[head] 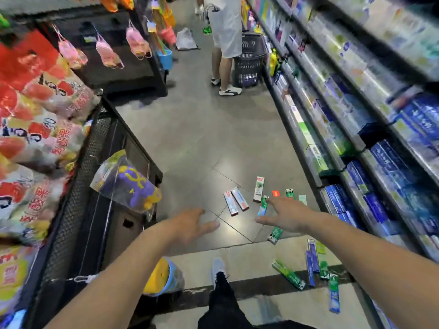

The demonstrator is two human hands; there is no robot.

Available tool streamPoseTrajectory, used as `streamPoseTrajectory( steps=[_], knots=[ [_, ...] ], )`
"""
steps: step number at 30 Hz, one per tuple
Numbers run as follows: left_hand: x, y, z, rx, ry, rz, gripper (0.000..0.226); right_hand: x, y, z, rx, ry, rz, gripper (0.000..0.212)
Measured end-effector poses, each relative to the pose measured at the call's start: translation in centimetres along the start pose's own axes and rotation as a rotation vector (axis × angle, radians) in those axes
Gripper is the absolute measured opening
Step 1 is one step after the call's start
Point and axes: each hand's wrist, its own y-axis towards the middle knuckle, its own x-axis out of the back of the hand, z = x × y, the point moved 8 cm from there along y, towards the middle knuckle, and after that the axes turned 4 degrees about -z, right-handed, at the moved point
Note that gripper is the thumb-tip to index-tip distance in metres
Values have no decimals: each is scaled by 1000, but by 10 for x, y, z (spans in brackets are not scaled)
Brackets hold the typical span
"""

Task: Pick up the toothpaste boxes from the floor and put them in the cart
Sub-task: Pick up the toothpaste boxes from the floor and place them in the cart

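Green and red toothpaste boxes (240, 200) lie on the floor beyond both spread, empty hands' fingertips (268, 200).

At the top of the frame a person in white shorts (224, 32) stands beside a dark basket (249, 65); snack bags (35, 110) fill the left.

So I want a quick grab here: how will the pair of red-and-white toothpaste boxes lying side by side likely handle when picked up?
The red-and-white boxes look like slim cartons, so probably stiff and light. They lie flat on the glossy floor tiles, so they may slide rather than roll. Lying flat, their edges may be awkward to pinch.
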Motion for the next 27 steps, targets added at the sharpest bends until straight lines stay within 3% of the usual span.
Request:
streamPoseTrajectory(
  steps=[7,13,21,27],
  knots=[
    [82,101,6,-70,43,90,85,40,75,-2,-136,109,-39,88],
    [102,191,-9,-82,62,166,90,55,142,-25,-213,213,-69,87],
    [65,314,-17,-14,69,212,91,24,242,-87,-313,314,-31,81],
    [-24,463,20,159,-77,167,81,-65,370,-145,-353,276,-6,82]
  ],
)
